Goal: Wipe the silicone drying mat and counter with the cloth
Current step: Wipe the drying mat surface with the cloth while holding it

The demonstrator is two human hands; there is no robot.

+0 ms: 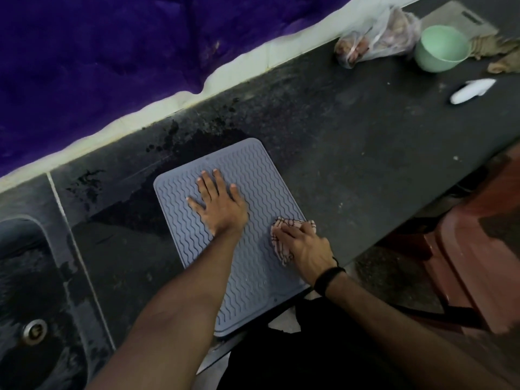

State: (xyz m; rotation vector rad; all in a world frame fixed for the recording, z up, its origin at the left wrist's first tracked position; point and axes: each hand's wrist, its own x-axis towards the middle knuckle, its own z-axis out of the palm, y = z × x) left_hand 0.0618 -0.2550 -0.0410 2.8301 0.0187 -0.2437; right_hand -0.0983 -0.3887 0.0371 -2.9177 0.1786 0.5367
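A grey-blue silicone drying mat [253, 282] with wavy ridges lies on the dark counter [365, 153], its near corner reaching over the counter's front edge. My left hand [221, 205] presses flat on the mat's middle, fingers spread and straight. My right hand [305, 249] presses a crumpled checked cloth [281, 250] against the mat's right edge, fingers lying over the cloth. Part of the cloth is hidden under that hand.
A sink [31, 305] with a drain lies at the left. Wet dark patches [157, 198] mark the counter left of and behind the mat. At the far right stand a mint green bowl [440, 49], a plastic bag [377, 38], a white item [471, 90], a cutting board [461, 21].
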